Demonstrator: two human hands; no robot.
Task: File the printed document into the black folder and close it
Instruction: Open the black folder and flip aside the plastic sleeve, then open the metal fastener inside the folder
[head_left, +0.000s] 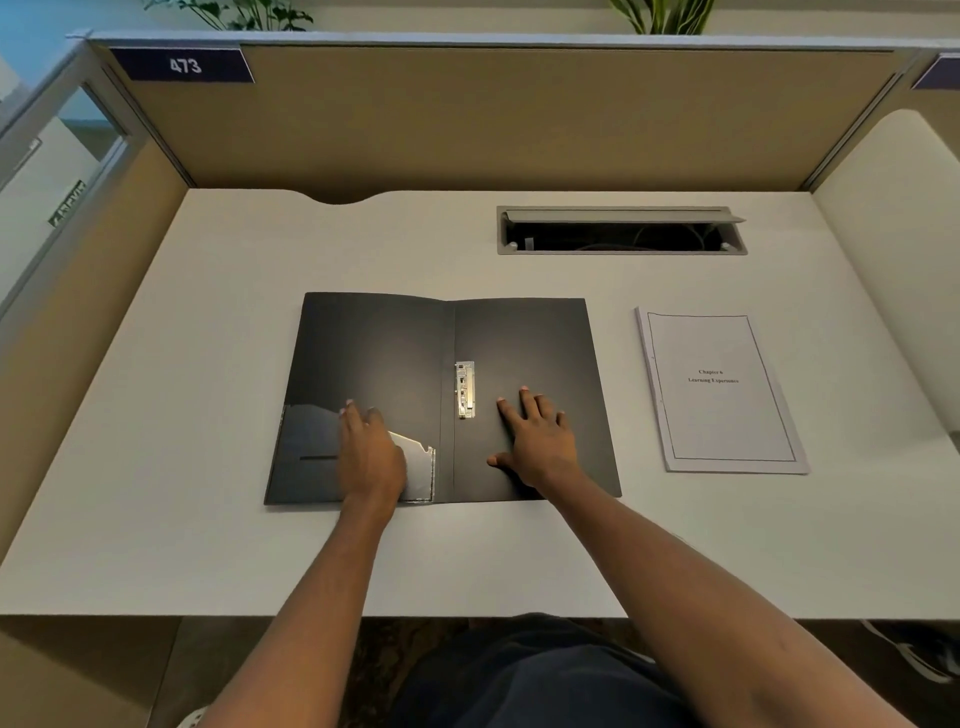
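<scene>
the black folder (441, 395) lies open and flat in the middle of the frame on the white table (208, 545), matte inside, with a silver metal clip (465, 389) just right of its spine and a clear pocket (418, 467) at the lower left panel. the left hand (371, 457) rests flat, fingers spread, on the left panel, holding nothing; the right hand (537, 441) presses flat on the right panel, also holding nothing. the printed document (719, 389), a white stapled sheaf with a bordered title page, lies apart at right of the frame.

Folder (395, 358) open mid-desk (208, 545); doc (719, 389) to its right.
</scene>
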